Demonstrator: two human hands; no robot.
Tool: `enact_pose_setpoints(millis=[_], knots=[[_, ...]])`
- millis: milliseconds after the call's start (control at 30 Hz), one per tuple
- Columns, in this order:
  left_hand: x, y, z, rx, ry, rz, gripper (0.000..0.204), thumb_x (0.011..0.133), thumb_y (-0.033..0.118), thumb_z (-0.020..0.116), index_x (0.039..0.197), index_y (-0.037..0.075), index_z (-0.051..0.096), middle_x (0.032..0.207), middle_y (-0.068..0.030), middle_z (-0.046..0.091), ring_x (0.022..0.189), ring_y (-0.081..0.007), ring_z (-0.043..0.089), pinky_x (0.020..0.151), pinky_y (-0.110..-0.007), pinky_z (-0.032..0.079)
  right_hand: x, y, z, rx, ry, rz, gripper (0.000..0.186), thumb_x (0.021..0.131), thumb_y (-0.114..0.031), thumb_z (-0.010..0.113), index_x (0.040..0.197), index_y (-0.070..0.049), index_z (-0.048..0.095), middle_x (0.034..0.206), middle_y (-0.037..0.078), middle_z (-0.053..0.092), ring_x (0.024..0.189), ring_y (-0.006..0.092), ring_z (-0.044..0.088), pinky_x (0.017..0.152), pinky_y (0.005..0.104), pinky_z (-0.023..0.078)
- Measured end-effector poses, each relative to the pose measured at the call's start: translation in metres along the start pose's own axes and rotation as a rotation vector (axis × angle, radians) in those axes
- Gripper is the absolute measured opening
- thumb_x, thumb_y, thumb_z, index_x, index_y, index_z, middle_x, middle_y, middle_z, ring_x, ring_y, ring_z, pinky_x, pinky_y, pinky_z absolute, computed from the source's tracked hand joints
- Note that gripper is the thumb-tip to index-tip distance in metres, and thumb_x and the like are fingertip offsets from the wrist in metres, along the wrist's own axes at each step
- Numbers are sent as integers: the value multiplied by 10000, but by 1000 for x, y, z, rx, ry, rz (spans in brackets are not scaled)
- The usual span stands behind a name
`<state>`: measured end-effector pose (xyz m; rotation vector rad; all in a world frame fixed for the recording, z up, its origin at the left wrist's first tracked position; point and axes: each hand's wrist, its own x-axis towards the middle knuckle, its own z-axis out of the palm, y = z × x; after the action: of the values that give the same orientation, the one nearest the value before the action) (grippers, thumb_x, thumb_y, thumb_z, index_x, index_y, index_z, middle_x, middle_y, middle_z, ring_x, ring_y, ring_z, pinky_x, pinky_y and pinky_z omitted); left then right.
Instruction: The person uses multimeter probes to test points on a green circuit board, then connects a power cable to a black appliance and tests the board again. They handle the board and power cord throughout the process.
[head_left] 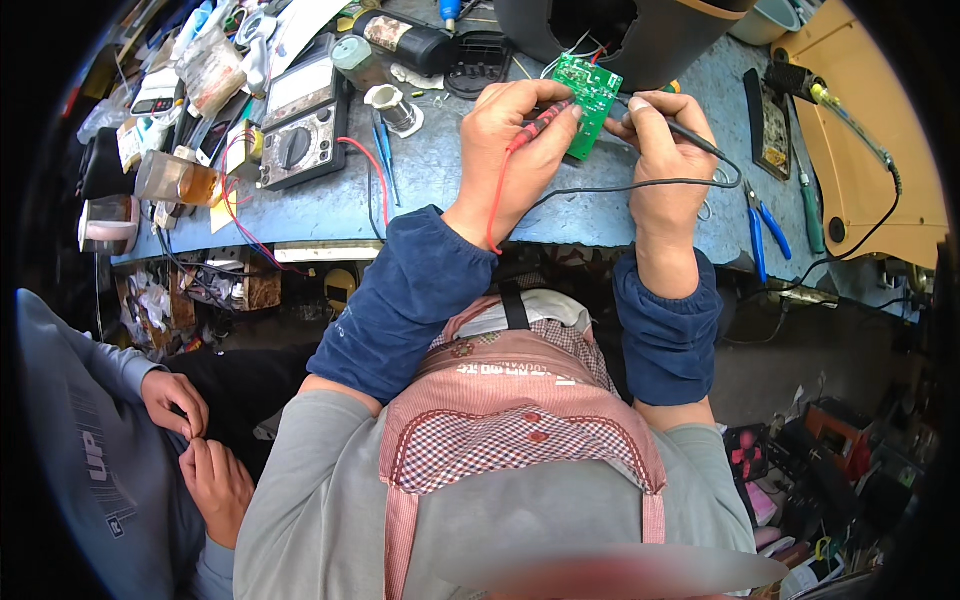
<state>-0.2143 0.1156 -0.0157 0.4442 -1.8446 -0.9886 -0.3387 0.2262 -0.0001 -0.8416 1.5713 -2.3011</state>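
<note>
My left hand (505,150) is closed on a red test probe (540,127) and is at the left edge of a green circuit board (590,100), fingertips against it. My right hand (665,160) grips a black test probe (690,138) at the board's right side; its tip is hard to make out. Wires run from the board's top into a dark housing (640,45) with a hole. The red and black leads hang below my hands. An analog multimeter (300,135) lies to the left, with blue tweezers (385,160) beside it.
A cluttered blue bench (330,220) holds jars, a spool (395,108) and tools. Blue pliers (760,220), a green screwdriver (810,210) and a soldering iron (840,115) are at right, beside a yellow plastic panel (870,70). Another person's hands (200,440) rest at lower left.
</note>
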Motion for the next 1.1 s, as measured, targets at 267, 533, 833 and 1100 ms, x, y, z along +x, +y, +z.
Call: enact_pose_setpoints(millis=[267, 533, 833, 1100], knots=[[0, 2, 2, -49, 35, -14, 172, 881, 91, 859, 1044, 49, 820, 981, -107, 807, 931, -290, 736, 834, -392, 581, -1, -1, 0, -58, -30, -37, 55, 1012, -1, 721, 1045, 43, 720, 969, 106, 762, 856, 157, 763, 787, 300, 663], [0, 3, 1, -49, 24, -22, 161, 886, 90, 853, 1039, 50, 819, 973, -106, 803, 922, -282, 734, 831, -389, 578, -2, 0, 0, -69, -44, -42, 54, 1013, -8, 726, 1038, 39, 723, 938, 101, 767, 822, 157, 770, 748, 290, 643], [0, 4, 1, -49, 22, -18, 157, 886, 91, 851, 1033, 47, 818, 969, -106, 803, 915, -281, 733, 824, -390, 576, -1, 4, -2, -83, -36, -35, 59, 1006, -13, 725, 1029, 41, 728, 916, 100, 769, 802, 155, 771, 717, 290, 634], [-3, -4, -1, -41, 7, -55, 206, 967, 24, 830, 1164, -23, 796, 1035, -53, 780, 893, -91, 699, 801, -246, 577, -2, 1, -3, -156, -57, -10, 80, 1021, -35, 717, 1068, 29, 722, 926, 86, 740, 815, 146, 721, 776, 318, 647]])
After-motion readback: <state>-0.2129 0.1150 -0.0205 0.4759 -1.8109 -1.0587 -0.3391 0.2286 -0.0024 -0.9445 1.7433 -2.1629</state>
